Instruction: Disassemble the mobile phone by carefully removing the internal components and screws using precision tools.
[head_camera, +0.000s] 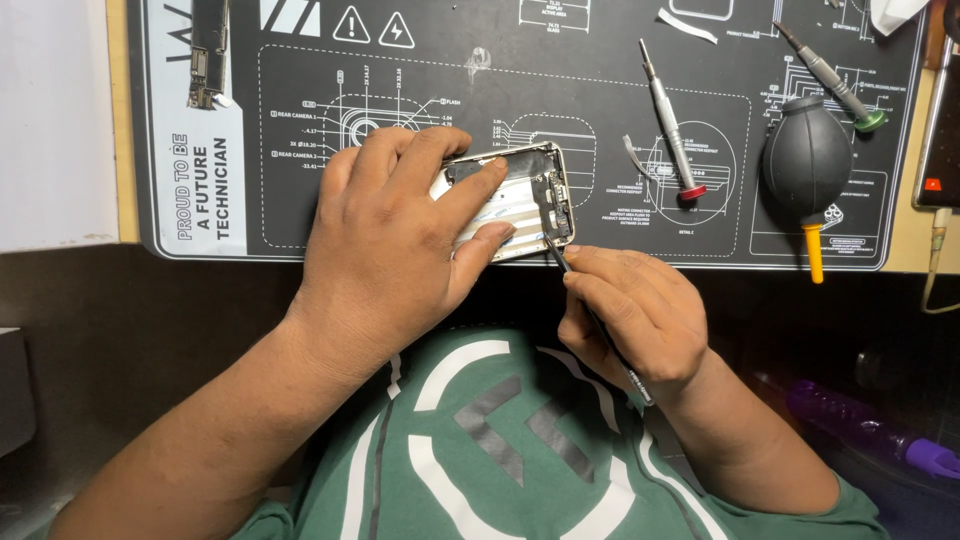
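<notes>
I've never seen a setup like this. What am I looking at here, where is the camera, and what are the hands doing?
There is no machine here: a person works with two bare hands, and the single camera sits on their head, looking down. The left hand presses an opened phone housing flat on a dark printed work mat. The right hand grips a thin dark tool, its tip at the housing's lower right edge. Lying loose on the mat are two small screwdrivers, one with a red collar and one with a green end, a black rubber air blower with a yellow nozzle, and a narrow circuit board at top left.
</notes>
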